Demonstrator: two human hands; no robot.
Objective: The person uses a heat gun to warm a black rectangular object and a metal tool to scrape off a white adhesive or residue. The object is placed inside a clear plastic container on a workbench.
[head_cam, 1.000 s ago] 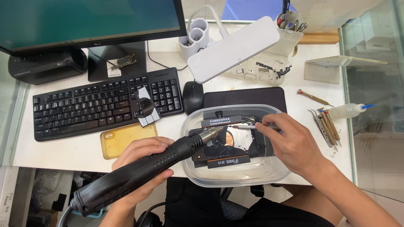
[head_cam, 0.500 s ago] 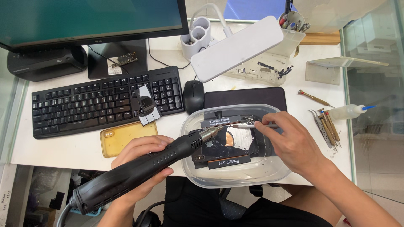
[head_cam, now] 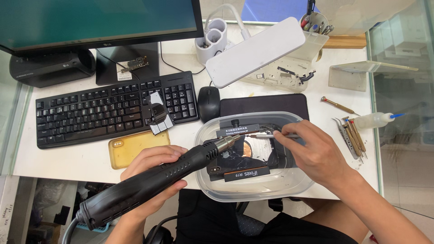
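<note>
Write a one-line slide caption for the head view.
Left hand aims a hot-air gun into a plastic tub; right hand holds tweezers.

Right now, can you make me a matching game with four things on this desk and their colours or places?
Things:
1. heat gun
2. phone case
3. mouse
4. squeeze bottle

Clues:
A. yellow, lying below the keyboard
B. clear with a blue tip, at the right end of the desk
C. black, in the left hand
D. black, between the keyboard and the dark mat

Pairs: 1-C, 2-A, 3-D, 4-B
</note>
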